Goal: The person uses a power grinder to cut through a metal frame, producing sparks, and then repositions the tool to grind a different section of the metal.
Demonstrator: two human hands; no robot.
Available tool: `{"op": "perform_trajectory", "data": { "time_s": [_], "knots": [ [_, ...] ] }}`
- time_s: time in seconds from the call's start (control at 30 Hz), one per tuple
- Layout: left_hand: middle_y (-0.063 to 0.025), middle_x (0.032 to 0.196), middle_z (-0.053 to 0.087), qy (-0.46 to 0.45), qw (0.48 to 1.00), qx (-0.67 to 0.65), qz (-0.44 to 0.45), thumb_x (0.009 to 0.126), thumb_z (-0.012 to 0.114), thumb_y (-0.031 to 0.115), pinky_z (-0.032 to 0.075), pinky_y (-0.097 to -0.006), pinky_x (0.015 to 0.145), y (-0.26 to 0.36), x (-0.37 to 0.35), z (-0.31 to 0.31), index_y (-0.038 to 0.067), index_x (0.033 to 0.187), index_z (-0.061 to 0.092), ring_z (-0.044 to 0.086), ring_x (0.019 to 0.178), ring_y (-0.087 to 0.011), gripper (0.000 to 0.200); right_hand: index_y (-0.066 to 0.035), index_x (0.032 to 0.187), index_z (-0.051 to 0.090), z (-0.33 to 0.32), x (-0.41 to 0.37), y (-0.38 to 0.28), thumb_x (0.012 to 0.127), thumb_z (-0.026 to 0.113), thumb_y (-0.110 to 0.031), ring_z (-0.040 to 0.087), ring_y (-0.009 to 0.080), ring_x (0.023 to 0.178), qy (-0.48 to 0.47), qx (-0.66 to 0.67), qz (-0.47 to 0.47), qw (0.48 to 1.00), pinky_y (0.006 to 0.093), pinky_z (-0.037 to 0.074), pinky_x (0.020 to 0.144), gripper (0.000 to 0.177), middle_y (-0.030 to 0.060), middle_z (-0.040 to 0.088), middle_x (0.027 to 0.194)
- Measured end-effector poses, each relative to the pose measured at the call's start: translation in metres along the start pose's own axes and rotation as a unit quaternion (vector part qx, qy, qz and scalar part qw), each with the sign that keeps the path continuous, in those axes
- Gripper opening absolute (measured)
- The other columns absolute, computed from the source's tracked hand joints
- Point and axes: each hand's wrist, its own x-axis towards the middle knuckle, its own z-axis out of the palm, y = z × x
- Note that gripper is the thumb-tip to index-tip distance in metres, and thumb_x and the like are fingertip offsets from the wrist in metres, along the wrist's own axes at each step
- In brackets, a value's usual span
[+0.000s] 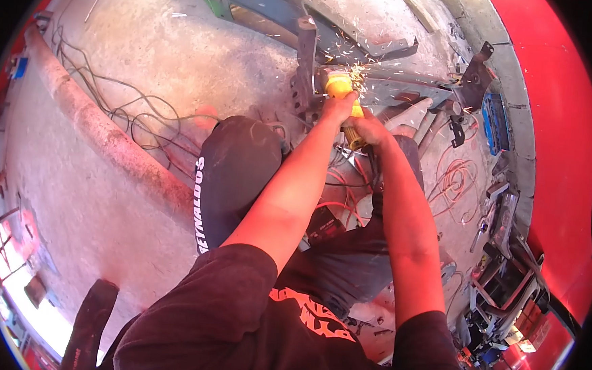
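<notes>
A yellow angle grinder (339,86) is held in both hands, throwing sparks around its front end. My left hand (339,109) wraps round the body near the head. Behind it, my right hand (371,130) grips the rear part. The grinder's head is against or very close to a metal piece (397,77) beyond it; sparks and the tool hide the exact contact. Just left of the head stands a dark upright metal bar (306,53).
Black cables (134,111) and a long rusty pipe (103,129) lie on the floor at left. An orange hose (456,174) is coiled at right, near a blue box (495,122). Scrap metal (500,286) piles up at lower right, beside a red wall (564,120).
</notes>
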Motion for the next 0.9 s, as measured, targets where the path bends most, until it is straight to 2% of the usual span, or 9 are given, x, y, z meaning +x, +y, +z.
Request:
{"op": "perform_trajectory", "data": {
  "time_s": [0.1, 0.2, 0.3, 0.47, 0.57, 0.7, 0.8, 0.9],
  "knots": [
    [-0.0187, 0.120, 0.070, -0.009, 1.000, 0.012, 0.015, 0.088, 0.072, 0.054, 0.054, -0.0390, 0.084, -0.002, -0.008, 0.002, -0.006, 0.124, 0.067, 0.070, 0.102, -0.0255, 0.069, -0.005, 0.140, 0.055, -0.003, -0.001, 0.013, 0.085, 0.076, -0.016, 0.067, 0.0177, 0.095, -0.036, 0.037, -0.042, 0.998, 0.0324, 0.054, 0.081, 0.060, 0.0061, 0.069, 0.115],
    [-0.0193, 0.120, 0.070, 0.001, 1.000, 0.004, 0.009, 0.088, 0.072, 0.053, 0.054, -0.0390, 0.084, -0.009, -0.013, 0.009, -0.007, 0.124, 0.067, 0.071, 0.102, -0.0258, 0.070, -0.002, 0.133, 0.057, -0.010, 0.007, 0.038, 0.084, 0.072, -0.017, 0.070, 0.0206, 0.086, -0.017, 0.055, -0.077, 0.995, 0.0355, 0.057, 0.069, 0.053, 0.0090, 0.070, 0.107],
    [-0.0194, 0.120, 0.070, 0.006, 1.000, 0.012, -0.007, 0.088, 0.073, 0.053, 0.054, -0.0384, 0.084, -0.007, -0.021, 0.008, -0.007, 0.123, 0.067, 0.071, 0.102, -0.0259, 0.069, -0.001, 0.131, 0.059, -0.009, -0.005, 0.035, 0.083, 0.073, -0.017, 0.069, 0.0196, 0.084, -0.003, 0.003, -0.067, 0.998, 0.0348, 0.056, 0.070, 0.052, 0.0087, 0.070, 0.106],
    [-0.0190, 0.119, 0.071, -0.003, 1.000, -0.004, -0.002, 0.086, 0.074, 0.052, 0.055, -0.0374, 0.082, 0.000, -0.026, 0.005, -0.007, 0.122, 0.068, 0.071, 0.101, -0.0255, 0.069, -0.002, 0.129, 0.061, -0.013, 0.009, 0.041, 0.081, 0.074, -0.016, 0.068, 0.0182, 0.084, 0.000, -0.006, -0.081, 0.997, 0.0343, 0.054, 0.071, 0.052, 0.0076, 0.071, 0.104],
    [-0.0310, 0.130, 0.065, -0.004, 1.000, 0.000, 0.017, 0.082, 0.070, 0.063, 0.052, -0.0421, 0.099, -0.008, -0.012, 0.007, -0.014, 0.125, 0.063, 0.066, 0.120, -0.0373, 0.089, -0.003, 0.128, 0.061, -0.010, 0.007, 0.026, 0.080, 0.074, -0.016, 0.068, 0.0180, 0.085, -0.023, -0.004, -0.078, 0.997, 0.0346, 0.054, 0.070, 0.051, 0.0074, 0.071, 0.104],
    [-0.0308, 0.129, 0.065, -0.015, 1.000, -0.009, -0.003, 0.081, 0.071, 0.064, 0.051, -0.0420, 0.100, -0.002, -0.006, 0.008, -0.013, 0.125, 0.063, 0.065, 0.121, -0.0373, 0.089, -0.004, 0.128, 0.061, -0.002, -0.009, 0.006, 0.081, 0.075, -0.015, 0.068, 0.0178, 0.085, -0.006, 0.041, -0.055, 0.998, 0.0342, 0.055, 0.070, 0.050, 0.0067, 0.071, 0.105],
    [-0.0306, 0.129, 0.065, -0.012, 1.000, -0.010, -0.007, 0.080, 0.071, 0.064, 0.051, -0.0420, 0.101, -0.006, 0.003, 0.013, -0.013, 0.125, 0.063, 0.066, 0.121, -0.0373, 0.090, -0.005, 0.130, 0.060, -0.014, 0.006, 0.010, 0.081, 0.075, -0.016, 0.068, 0.0181, 0.086, -0.023, -0.021, -0.050, 0.998, 0.0334, 0.055, 0.070, 0.052, 0.0066, 0.071, 0.106],
    [-0.0309, 0.129, 0.065, 0.006, 1.000, -0.012, -0.014, 0.080, 0.071, 0.064, 0.051, -0.0418, 0.101, 0.001, -0.007, 0.015, -0.013, 0.125, 0.064, 0.065, 0.121, -0.0374, 0.089, -0.005, 0.133, 0.059, -0.013, -0.004, 0.007, 0.082, 0.076, -0.017, 0.069, 0.0182, 0.087, -0.001, -0.014, -0.064, 0.998, 0.0327, 0.055, 0.070, 0.055, 0.0065, 0.070, 0.107]
  ]
}}
